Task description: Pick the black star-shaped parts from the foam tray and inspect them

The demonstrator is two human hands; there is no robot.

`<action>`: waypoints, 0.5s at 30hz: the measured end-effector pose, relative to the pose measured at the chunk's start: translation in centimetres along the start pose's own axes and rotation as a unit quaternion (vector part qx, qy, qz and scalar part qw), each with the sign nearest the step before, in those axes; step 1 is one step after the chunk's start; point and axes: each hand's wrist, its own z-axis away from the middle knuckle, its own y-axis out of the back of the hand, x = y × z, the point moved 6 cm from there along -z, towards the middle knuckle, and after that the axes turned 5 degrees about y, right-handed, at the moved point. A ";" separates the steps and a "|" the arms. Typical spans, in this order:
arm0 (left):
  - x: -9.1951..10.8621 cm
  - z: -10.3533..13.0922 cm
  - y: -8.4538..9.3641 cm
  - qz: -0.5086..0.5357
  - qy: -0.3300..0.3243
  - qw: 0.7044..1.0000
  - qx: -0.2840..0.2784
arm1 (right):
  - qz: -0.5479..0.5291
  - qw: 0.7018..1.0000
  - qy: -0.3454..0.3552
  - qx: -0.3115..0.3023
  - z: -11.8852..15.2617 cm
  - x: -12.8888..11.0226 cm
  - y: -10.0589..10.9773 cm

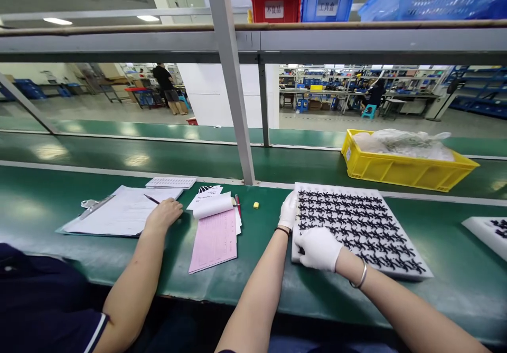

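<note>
A white foam tray (400, 266) lies on the green bench in front of me, filled with rows of small black parts (356, 221) with curved, star-like arms. My left hand (288, 209), in a white glove, grips the tray's left edge, its fingertips partly hidden. Over the tray's near left corner is my right hand (320, 248), also gloved, with the fingers curled in a pinch. A bit of a black star-shaped part (301, 250) shows at those fingertips; the rest is covered by the glove.
A co-worker's hand (164, 213) rests by a clipboard with papers (127, 210) and a pen. Between us lie a pink form pad (214, 242) and a small yellow block (256, 205). A yellow bin (404, 171) holds plastic bags behind the tray. Another foam tray (485, 234) sits right.
</note>
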 end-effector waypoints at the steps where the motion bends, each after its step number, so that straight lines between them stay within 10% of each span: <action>1: -0.6 0.0 2.1 -0.020 -0.011 1.000 -0.002 | -0.004 1.000 0.002 0.007 0.0 0.1 0.0; 6: -5.1 -0.5 7.8 -0.109 -0.048 0.993 -0.024 | 0.010 0.999 0.004 0.043 0.2 0.1 0.2; 15: -8.7 1.1 9.8 -0.188 0.008 0.981 0.038 | 0.010 0.998 -0.011 0.058 0.5 0.2 -0.2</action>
